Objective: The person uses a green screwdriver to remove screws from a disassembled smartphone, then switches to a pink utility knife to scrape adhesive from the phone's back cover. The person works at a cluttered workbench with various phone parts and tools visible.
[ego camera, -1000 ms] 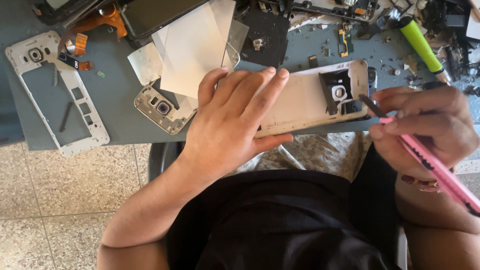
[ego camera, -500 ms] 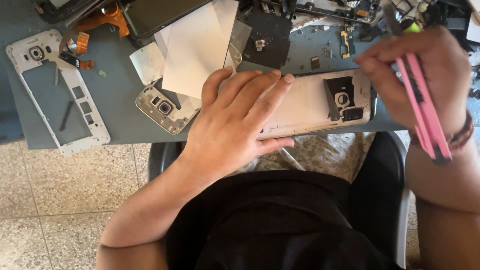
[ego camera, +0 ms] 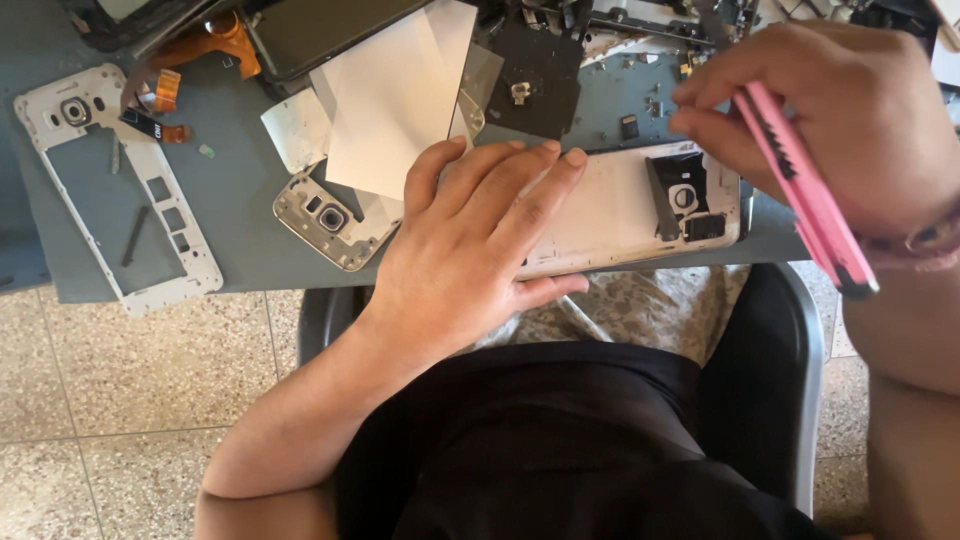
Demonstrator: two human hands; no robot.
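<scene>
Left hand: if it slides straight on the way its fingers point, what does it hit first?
The left hand lies flat on the white opened phone body, fingers pointing up and right. Straight on, it would probably first meet the black square part with a pale centre on the grey table; depth is unclear.

1. A white phone frame [ego camera: 118, 190] lies flat at the left end of the grey work mat [ego camera: 230, 230].
2. A smaller silver frame piece with a camera ring [ego camera: 330, 222] sits near the mat's front edge.
3. White paper sheets [ego camera: 395, 95] overlap it from above.
4. An orange flex cable [ego camera: 205, 45] curls at the top left, beside a dark phone screen [ego camera: 320, 30].
5. A black square part [ego camera: 540, 85] rests near the top centre.
6. Speckled floor tiles [ego camera: 130, 400] show below.
</scene>
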